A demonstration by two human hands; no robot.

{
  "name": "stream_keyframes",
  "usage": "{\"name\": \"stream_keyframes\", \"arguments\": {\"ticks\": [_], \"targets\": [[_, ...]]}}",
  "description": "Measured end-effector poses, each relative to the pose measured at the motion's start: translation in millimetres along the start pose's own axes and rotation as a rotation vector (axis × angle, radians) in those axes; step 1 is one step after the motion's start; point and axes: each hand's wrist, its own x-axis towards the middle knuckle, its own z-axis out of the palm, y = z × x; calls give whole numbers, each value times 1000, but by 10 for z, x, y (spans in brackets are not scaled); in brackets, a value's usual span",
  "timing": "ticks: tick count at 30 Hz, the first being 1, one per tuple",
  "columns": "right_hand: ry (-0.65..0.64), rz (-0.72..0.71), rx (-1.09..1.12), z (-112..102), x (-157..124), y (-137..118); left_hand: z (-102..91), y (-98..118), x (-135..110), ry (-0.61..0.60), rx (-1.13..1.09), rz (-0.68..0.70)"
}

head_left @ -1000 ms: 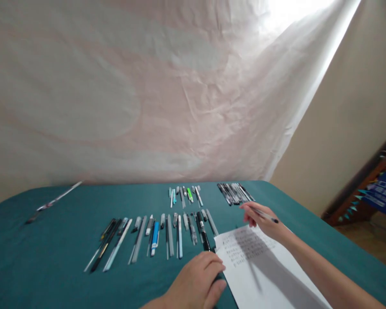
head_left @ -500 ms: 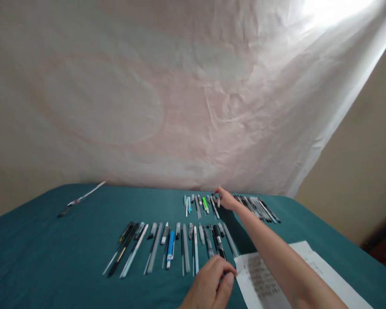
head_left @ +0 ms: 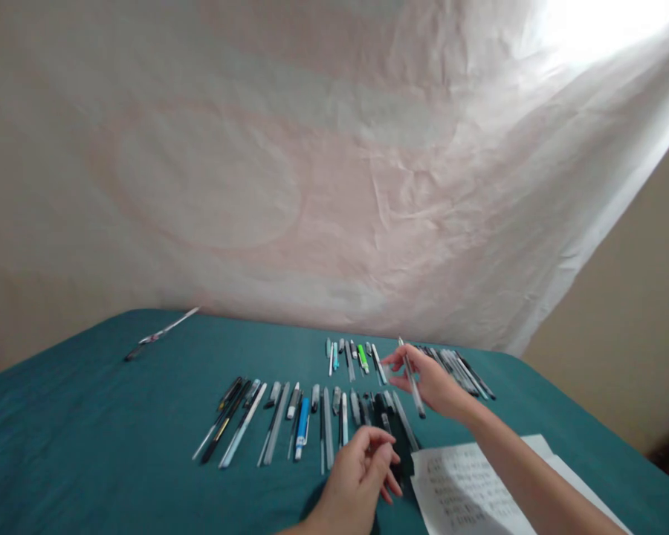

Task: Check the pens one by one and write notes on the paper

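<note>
My right hand (head_left: pixel 430 383) hovers over the table between the near row of pens (head_left: pixel 306 420) and the far short row of caps and pens (head_left: pixel 352 355). Its fingers pinch a slim grey pen (head_left: pixel 411 368) that points up and away. My left hand (head_left: pixel 362 475) is raised a little at the near edge, fingers loosely curled over the right end of the near row. I cannot see anything in it. Beside it lies a white sheet of paper (head_left: pixel 468 490) with handwriting.
The table has a teal cloth (head_left: pixel 89 446). A bundle of dark pens (head_left: pixel 460 368) lies at the far right. A single long pen (head_left: pixel 161 334) lies alone at the far left. A white sheet hangs as a backdrop behind the table.
My right hand reached from the paper to the far row, then drew back toward me with a pen in its fingers. My left hand lifted off the table and curled.
</note>
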Motion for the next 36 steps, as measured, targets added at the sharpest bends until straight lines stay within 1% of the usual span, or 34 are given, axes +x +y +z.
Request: {"name": "stream_keyframes", "arguments": {"ticks": [2,4,5,7,9,11,14,17,20,22,24,28,36], "targets": [[-34,-43,0,2,-273,-333,-3,48,3,53,-93,-27],[-53,-96,-36,46,-499,-559,-8,103,2,79,-154,-34],[-52,-147,-57,81,-582,-626,-9,129,1,87,-168,-28],[-25,-256,-100,165,-680,-681,-11,170,1,96,-178,-1],[2,-339,-127,249,-708,-672,-17,196,4,104,-187,24],[35,-368,-127,314,-706,-643,-35,213,13,123,-220,30],[106,-354,-108,370,-726,-605,-85,237,39,172,-282,-7],[131,-368,-132,403,-796,-581,-142,259,82,237,-372,-59],[136,-464,-197,438,-862,-572,-177,274,118,304,-507,-105],[170,-522,-233,464,-883,-574,-182,286,127,324,-564,-124],[209,-549,-241,488,-884,-577,-174,300,123,332,-588,-140],[252,-579,-182,523,-859,-565,-144,322,96,348,-595,-178],[276,-578,-223,534,-824,-548,-123,273,73,296,-590,-161]]}}
